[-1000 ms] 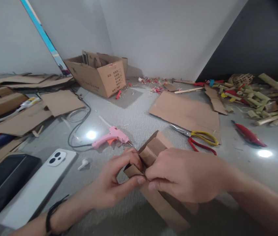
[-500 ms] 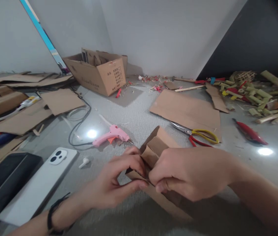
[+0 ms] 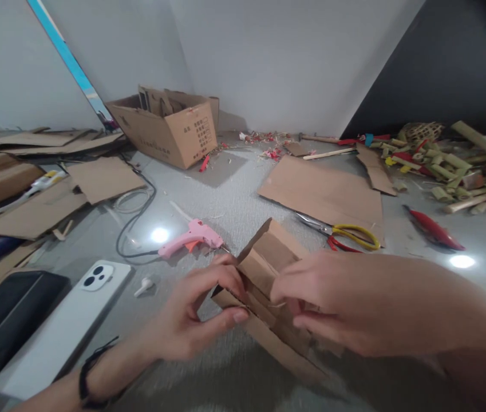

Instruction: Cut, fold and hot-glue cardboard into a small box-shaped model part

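A small folded cardboard box (image 3: 275, 246), its top open, is tilted in front of me. My left hand (image 3: 202, 312) is closed on the near left edge of this box, thumb outside and fingers inside. My right hand (image 3: 332, 300) is over the box's interior, fingers curled toward the thumb. Whatever lies between its fingertips is too small or hidden to make out. Just beyond the left hand lies a pink hot glue gun (image 3: 193, 237), nozzle pointing at the box. Scissors (image 3: 337, 232) with yellow and red handles lie behind the right hand.
At left are a white phone (image 3: 64, 329), a black case (image 3: 15, 320) and a white earbud (image 3: 143, 286). A large cardboard box (image 3: 169, 129) stands at the back. Flat cardboard (image 3: 320, 189) lies behind the scissors. Bamboo pieces (image 3: 453, 169) and a red tool (image 3: 434, 228) are right.
My right hand has drawn back to the right from the near edge of the small box, showing more of its inside. My left hand keeps its hold. The view has shifted slightly.
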Motion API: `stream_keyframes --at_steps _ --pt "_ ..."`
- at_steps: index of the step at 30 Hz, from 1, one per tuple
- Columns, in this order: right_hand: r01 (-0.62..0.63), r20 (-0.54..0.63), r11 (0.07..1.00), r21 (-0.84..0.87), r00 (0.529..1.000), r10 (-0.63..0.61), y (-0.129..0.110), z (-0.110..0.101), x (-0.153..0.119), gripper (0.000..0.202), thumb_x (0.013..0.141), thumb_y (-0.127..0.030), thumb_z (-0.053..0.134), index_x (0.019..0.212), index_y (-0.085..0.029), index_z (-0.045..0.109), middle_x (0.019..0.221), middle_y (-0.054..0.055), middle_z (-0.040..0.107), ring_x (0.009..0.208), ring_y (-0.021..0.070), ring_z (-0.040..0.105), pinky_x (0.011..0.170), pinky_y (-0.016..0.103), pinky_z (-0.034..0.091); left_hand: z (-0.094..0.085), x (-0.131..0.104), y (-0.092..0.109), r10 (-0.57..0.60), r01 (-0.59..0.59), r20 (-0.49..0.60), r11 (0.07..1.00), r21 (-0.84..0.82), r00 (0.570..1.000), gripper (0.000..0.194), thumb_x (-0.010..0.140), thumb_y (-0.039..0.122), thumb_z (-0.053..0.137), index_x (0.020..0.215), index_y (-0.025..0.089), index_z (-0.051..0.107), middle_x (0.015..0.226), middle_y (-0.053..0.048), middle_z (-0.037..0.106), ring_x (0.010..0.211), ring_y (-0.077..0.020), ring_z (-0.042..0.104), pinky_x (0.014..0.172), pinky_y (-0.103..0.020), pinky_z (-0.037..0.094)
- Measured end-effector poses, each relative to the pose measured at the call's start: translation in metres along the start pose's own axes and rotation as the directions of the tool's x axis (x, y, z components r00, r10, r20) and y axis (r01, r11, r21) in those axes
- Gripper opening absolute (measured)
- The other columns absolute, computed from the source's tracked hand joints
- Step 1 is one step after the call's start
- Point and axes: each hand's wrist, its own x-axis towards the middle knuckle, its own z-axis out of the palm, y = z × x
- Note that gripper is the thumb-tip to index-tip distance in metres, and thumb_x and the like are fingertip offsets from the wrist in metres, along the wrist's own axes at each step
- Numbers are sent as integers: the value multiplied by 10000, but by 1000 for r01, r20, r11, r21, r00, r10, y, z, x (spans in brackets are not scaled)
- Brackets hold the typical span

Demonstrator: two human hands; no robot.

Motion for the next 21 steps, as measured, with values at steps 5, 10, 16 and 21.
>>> stream_keyframes --at_steps 5,10,16,21 --pt "114 -14 991 71 993 -113 -4 11 19 152 966 -196 562 870 -201 679 835 -9 711 850 156 623 724 282 396 0 0 0 11 -11 10 1000 -3 1000 109 905 125 663 953 209 611 888 -26 659 865 -180 591 859 -359 432" --pt "72 -48 987 147 997 -66 -4 16 23 119 870 -157 610 767 -206 646 707 -55 655 743 116 557 667 256 359 3 2 4 36 -35 -15 999 22 999 114 898 110 660 950 205 623 877 -22 652 845 -173 581 868 -364 427" --pt "-63 -122 988 141 989 81 -7 19 23 96 813 -211 624 720 -195 606 719 -28 622 716 130 527 596 267 311 9 -2 2 -27 35 -96 996 79 995 83 923 135 631 945 207 594 871 -21 614 835 -169 555 779 -330 423" --pt "-114 -232 990 -84 968 92 -16 28 16 165 881 -137 541 735 -189 597 703 8 612 677 154 516 585 309 264 12 -4 -1 -102 111 -112 991 71 988 59 951 177 611 962 214 567 924 -35 628 863 -178 572 752 -318 435"
